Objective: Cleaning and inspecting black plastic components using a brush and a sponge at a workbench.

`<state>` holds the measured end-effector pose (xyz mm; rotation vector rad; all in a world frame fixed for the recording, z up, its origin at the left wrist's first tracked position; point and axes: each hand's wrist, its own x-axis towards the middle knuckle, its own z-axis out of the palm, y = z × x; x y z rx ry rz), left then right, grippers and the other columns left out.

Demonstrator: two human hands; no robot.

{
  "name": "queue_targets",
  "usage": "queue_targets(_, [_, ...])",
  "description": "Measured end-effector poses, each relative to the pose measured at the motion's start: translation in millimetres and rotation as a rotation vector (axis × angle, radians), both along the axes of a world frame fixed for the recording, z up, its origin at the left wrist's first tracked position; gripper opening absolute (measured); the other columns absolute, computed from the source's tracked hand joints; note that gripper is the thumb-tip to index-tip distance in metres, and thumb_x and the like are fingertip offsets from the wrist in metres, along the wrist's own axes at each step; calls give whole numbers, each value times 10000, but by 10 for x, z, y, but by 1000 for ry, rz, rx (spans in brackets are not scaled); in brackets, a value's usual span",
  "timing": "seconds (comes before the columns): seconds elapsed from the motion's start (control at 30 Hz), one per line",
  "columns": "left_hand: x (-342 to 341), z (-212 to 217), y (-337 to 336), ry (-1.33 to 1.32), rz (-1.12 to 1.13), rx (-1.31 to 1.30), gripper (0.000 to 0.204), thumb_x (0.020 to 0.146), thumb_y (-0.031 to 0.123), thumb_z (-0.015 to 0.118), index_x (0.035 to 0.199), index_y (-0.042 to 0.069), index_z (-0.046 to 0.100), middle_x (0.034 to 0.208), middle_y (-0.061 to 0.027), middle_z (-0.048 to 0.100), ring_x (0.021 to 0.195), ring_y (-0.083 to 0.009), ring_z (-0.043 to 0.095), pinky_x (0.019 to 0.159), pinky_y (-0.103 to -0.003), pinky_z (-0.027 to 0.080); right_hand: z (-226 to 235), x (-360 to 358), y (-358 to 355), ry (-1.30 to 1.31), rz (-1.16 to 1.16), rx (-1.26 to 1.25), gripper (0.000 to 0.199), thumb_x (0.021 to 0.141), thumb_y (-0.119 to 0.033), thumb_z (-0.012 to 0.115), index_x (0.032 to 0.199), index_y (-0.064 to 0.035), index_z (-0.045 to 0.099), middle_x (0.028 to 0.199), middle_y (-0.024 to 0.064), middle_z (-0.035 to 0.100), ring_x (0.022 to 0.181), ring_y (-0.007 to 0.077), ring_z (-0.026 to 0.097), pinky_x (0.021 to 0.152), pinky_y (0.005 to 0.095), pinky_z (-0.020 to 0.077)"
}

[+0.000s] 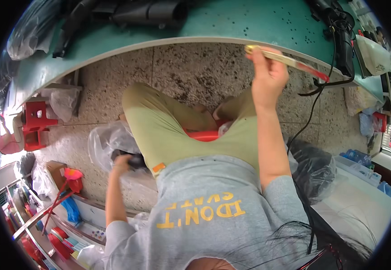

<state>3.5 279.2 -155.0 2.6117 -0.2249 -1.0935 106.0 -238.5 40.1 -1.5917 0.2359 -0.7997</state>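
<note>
Above the near edge of the green table (213,22), my right hand (269,78) is closed around a slim pale tool (290,60). The tool has a brass-coloured end and a red end; I cannot make out its exact kind. Low beside my left thigh, my left hand (122,163), slightly blurred, grips a black part (136,160). That part lies at a clear plastic bag (110,139), and its shape is mostly hidden. Small black pieces (290,30) are scattered over the tabletop.
Black tubular housings (150,13) lie at the table's far left. A black corded device (346,54) hangs over the right edge, its cable running past my right arm. Red stools (35,123) and a seated person (8,135) are at left; a dark bag (312,166) lies right.
</note>
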Motion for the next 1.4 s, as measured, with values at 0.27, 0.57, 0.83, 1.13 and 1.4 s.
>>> queue_targets(0.27, [-25, -431, -162, 196, 242, 738, 435, 746, 167, 650, 1167, 150, 542, 1263, -107, 453, 1118, -320, 476, 892, -435, 437, 433, 448, 546, 168, 736, 329, 209, 810, -116, 635, 957, 30, 612, 865, 84, 622, 724, 139, 597, 647, 238, 486])
queue_targets(0.57, [910, 1826, -1617, -506, 565, -1038, 410, 865, 259, 558, 1164, -13, 491, 1065, -50, 569, 940, -135, 521, 865, -274, 398, 259, -49, 582, -18, 871, 75, 38, 753, 14, 635, 772, 17, 602, 909, 70, 557, 827, 128, 510, 719, 247, 402])
queue_targets(0.83, [675, 1648, -2605, 647, 687, -1353, 519, 817, 224, 646, 1219, -3, 409, 1086, -74, 551, 990, -156, 554, 857, -300, 475, -154, -388, 324, 197, 823, -54, 38, 764, -31, 643, 767, 1, 624, 1046, 101, 571, 847, 150, 567, 661, 243, 459])
queue_targets(1.13, [344, 1476, -2834, 456, 1076, -1299, 279, 859, 77, 560, 1124, 32, 486, 956, -62, 600, 800, -148, 604, 716, -289, 530, -496, -703, 542, 3, 334, -469, 106, 705, -39, 702, 788, -51, 637, 795, 44, 652, 724, 194, 603, 804, 355, 438])
queue_targets(1.4, [298, 1468, -2803, 388, 1166, -1314, 222, 859, 60, 553, 1076, 36, 511, 903, -52, 608, 747, -132, 601, 640, -270, 534, -572, -756, 624, 121, 367, -368, 110, 733, -71, 690, 837, -52, 659, 783, 33, 652, 717, 149, 596, 802, 323, 420])
